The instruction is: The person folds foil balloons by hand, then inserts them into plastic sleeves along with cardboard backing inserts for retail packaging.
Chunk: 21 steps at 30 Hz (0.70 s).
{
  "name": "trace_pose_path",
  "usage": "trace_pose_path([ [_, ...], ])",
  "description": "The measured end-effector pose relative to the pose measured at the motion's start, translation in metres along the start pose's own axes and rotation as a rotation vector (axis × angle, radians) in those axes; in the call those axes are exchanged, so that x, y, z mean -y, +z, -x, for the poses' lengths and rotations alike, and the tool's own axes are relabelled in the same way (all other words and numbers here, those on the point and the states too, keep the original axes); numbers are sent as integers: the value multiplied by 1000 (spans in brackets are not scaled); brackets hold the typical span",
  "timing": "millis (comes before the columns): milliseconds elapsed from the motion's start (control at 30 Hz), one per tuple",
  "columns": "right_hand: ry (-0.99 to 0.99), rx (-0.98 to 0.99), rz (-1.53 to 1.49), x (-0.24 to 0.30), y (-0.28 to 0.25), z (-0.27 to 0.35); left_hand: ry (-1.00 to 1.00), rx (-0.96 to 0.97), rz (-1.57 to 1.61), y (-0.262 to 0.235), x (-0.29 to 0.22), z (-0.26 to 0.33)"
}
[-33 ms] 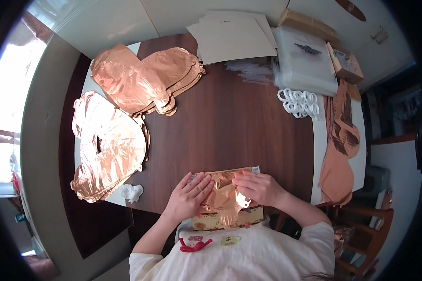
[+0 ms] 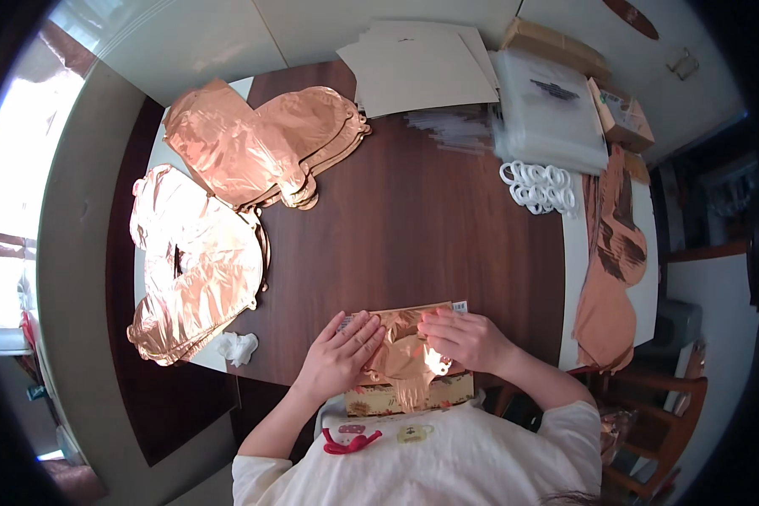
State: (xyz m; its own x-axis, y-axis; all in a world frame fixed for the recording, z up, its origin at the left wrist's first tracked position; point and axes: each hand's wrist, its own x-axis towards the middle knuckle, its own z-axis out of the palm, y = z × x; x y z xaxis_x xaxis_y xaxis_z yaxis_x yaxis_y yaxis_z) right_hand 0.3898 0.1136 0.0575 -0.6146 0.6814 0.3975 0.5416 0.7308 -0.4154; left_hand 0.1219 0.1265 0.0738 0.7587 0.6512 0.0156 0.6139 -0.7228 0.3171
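Dark wood-grain tabletop [image 2: 413, 228]. Person's left hand [image 2: 340, 354] lies flat, fingers together, on a rose-gold foil balloon [image 2: 401, 358] at the near edge; the right hand [image 2: 464, 339] bends over its other side, pinching or not unclear. Folding seems partway; stacked foil balloons [image 2: 228, 135], left, lie flat. Palms hide the foil's sides.
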Motion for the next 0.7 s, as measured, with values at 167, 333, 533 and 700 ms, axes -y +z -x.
trace_pose_path([
  [167, 20, 26, -42, 0, -3, 1, -21, 18, -12, 0, -5, 1],
  [333, 11, 129, -92, -2, -8, 1, -40, 22, -21, 0, -7, 1],
  [533, 46, 108, -232, -5, -18, -8, -33, 23, -11, 0, -9, 1],
  [700, 163, 70, -5, 9, -1, -16, -34, 16, -19, 1, -10, 1],
])
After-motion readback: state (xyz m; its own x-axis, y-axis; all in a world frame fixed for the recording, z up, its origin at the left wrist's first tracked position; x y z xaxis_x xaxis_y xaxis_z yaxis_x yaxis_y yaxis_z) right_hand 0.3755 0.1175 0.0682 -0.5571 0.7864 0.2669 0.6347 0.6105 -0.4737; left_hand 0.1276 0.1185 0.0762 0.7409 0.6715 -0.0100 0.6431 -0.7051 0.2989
